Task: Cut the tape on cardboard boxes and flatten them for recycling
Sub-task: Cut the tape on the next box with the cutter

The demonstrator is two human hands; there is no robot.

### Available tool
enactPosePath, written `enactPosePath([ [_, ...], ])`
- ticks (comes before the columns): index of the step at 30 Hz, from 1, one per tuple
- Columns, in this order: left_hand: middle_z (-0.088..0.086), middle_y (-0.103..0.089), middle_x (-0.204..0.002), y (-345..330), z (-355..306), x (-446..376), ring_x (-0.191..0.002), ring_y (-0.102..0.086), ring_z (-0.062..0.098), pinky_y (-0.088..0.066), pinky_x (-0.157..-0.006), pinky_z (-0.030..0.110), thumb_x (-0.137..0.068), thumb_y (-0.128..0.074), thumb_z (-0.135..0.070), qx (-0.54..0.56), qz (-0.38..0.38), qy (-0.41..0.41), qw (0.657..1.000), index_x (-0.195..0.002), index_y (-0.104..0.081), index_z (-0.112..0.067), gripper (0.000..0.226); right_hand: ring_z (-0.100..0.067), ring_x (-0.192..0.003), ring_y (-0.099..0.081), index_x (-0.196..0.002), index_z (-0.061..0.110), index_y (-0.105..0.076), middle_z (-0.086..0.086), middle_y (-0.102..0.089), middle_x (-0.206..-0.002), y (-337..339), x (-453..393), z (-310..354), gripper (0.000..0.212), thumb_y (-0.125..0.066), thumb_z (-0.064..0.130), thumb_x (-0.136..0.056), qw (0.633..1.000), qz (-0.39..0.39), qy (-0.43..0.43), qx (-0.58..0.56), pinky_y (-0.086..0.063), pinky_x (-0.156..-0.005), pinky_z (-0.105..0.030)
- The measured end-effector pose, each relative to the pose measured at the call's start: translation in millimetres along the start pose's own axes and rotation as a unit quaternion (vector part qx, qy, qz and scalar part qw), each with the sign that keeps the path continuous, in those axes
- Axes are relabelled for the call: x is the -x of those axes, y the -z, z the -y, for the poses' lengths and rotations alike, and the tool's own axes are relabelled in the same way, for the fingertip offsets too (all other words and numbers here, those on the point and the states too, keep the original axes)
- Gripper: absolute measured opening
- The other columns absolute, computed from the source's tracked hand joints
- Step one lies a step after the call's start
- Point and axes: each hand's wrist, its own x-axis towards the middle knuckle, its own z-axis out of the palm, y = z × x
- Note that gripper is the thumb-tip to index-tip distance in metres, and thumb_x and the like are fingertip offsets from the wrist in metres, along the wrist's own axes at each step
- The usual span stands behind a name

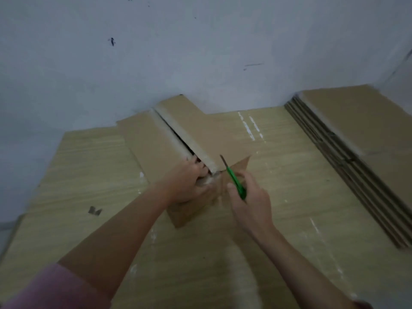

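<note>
- A cardboard box (174, 139) lies in the middle of the wood-grain floor (89, 166), its far end close to the white wall (200, 52).
- Its two top flaps are parted along the centre seam, and a dark gap runs between them from the far end to the near end.
- The left hand (189, 181) rests on the near end of the box, fingers curled, with the fingertips (201, 167) hooked into the gap at the seam; the palm presses on the cardboard below.
- The right hand (249, 199) is closed around the green handle of a cutter (234, 181), thumb along the handle.
- The blade points up and away from the hand, its tip just beside the near end of the right flap; whether it touches the cardboard cannot be told.
- A loose end flap sticks out behind the cutter.
- A stack of flattened boxes (347, 139) lies well apart to the right, along the wall.
- A small cardboard scrap (94, 211) lies on the floor to the left.
- A pink sleeve (51, 288) shows at the lower left corner.
</note>
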Motion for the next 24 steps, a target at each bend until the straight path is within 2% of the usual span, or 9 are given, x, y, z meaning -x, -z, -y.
enactPosePath([
  [2,0.018,-0.063,-0.105,2,5,10,-0.102,-0.054,0.033,-0.044,-0.082,0.039,-0.083,-0.026,-0.044,-0.012,-0.005,-0.043,0.999,-0.101,-0.066,-0.002,0.061,-0.016,-0.065,-0.055,-0.128,0.020,-0.053,0.005,-0.060,-0.074,-2,-19,13,0.043,-0.060,0.036,-0.089,0.998,0.015,0.055,0.028,-0.041,-0.061,-0.028],
  [5,0.020,-0.069,-0.096,-2,12,32,-0.085,-0.068,0.031,-0.055,-0.049,0.035,-0.081,-0.038,-0.028,-0.041,-0.133,-0.067,0.988,-0.091,-0.072,-0.001,0.044,-0.029,-0.102,-0.061,-0.131,0.026,-0.054,-0.005,-0.068,-0.111,-10,-46,16,0.055,-0.065,0.048,-0.082,0.987,0.074,0.066,0.126,-0.048,-0.084,-0.035],
  [7,0.016,-0.071,-0.088,-9,13,44,-0.075,-0.069,0.025,-0.051,-0.039,0.032,-0.080,-0.042,-0.024,-0.068,-0.204,-0.064,0.975,-0.085,-0.073,-0.001,0.039,-0.027,-0.104,-0.061,-0.121,0.023,-0.063,-0.005,-0.069,-0.108,-17,-53,12,0.052,-0.072,0.048,-0.076,0.990,0.095,0.049,0.097,-0.048,-0.083,-0.034],
  [10,0.017,-0.072,-0.085,-18,16,52,-0.079,-0.069,0.026,-0.056,-0.049,0.034,-0.082,-0.045,-0.015,-0.127,-0.264,-0.076,0.953,-0.083,-0.073,0.003,0.034,-0.021,-0.090,-0.065,-0.107,0.017,-0.072,-0.004,-0.072,-0.093,-28,-56,6,0.048,-0.081,0.043,-0.067,0.995,0.085,0.037,0.031,-0.050,-0.078,-0.033],
  [14,0.021,-0.072,-0.090,-20,26,52,-0.078,-0.071,0.028,-0.057,-0.055,0.036,-0.092,-0.041,-0.012,-0.153,-0.294,-0.084,0.940,-0.091,-0.072,0.005,0.036,-0.018,-0.086,-0.066,-0.101,0.014,-0.074,-0.004,-0.074,-0.090,-35,-57,-1,0.043,-0.084,0.035,-0.065,0.997,0.066,0.038,-0.008,-0.050,-0.076,-0.029],
  [18,0.012,-0.071,-0.097,-21,22,52,-0.082,-0.071,0.024,-0.057,-0.055,0.036,-0.094,-0.047,-0.014,-0.039,-0.353,-0.029,0.934,-0.106,-0.060,-0.008,0.019,-0.017,-0.091,-0.066,-0.105,0.017,-0.073,-0.002,-0.073,-0.095,-41,-56,-6,0.045,-0.083,0.038,-0.066,0.997,0.066,0.041,-0.024,-0.046,-0.074,-0.023],
  [21,0.009,-0.067,-0.108,-21,18,57,-0.097,-0.064,0.020,-0.058,-0.067,0.039,-0.091,-0.054,-0.013,0.044,-0.403,0.031,0.914,-0.119,-0.054,-0.011,0.027,-0.020,-0.105,-0.063,-0.127,0.020,-0.061,-0.004,-0.069,-0.113,-36,-45,-18,0.053,-0.068,0.046,-0.081,0.992,0.070,0.102,0.024,-0.045,-0.082,-0.024],
  [22,0.009,-0.067,-0.108,-20,18,59,-0.098,-0.063,0.019,-0.058,-0.069,0.039,-0.092,-0.054,-0.013,0.053,-0.403,0.025,0.913,-0.119,-0.054,-0.012,0.027,-0.022,-0.101,-0.063,-0.134,0.020,-0.054,-0.006,-0.068,-0.113,-31,-37,-25,0.050,-0.059,0.042,-0.089,0.988,0.061,0.140,0.028,-0.045,-0.082,-0.026],
  [24,0.008,-0.067,-0.107,-20,20,63,-0.095,-0.064,0.021,-0.057,-0.070,0.041,-0.093,-0.053,-0.012,0.072,-0.388,0.010,0.919,-0.117,-0.055,-0.013,0.024,-0.025,-0.077,-0.062,-0.136,0.019,-0.050,-0.008,-0.064,-0.094,-21,-21,-48,0.047,-0.045,0.027,-0.091,0.976,0.036,0.209,0.050,-0.043,-0.068,-0.026],
])
